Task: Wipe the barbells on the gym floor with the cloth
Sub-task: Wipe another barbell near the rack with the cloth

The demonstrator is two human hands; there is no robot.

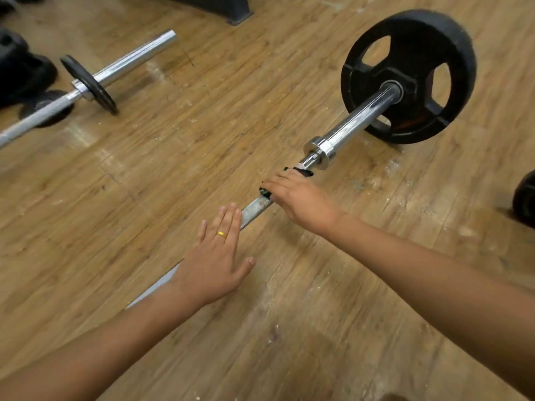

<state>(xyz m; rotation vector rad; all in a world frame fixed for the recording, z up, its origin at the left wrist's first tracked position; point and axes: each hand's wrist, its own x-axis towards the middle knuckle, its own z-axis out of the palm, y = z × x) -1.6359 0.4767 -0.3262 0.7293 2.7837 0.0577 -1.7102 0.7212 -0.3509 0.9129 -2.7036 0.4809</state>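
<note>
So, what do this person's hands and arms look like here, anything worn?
No gloves. The left hand wears a plain gold ring on its ring finger; the right hand shows no ring on the fingers visible. The left forearm and right forearm are bare to the frame edge: no sleeves, watch or wristband in view.

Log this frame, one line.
phase: wipe | right hand: grips cloth around near barbell shaft | left hand: open over shaft | far barbell: untouched

Dark cloth [304, 172] on shaft of plate-loaded chrome barbell [359, 118]
</note>
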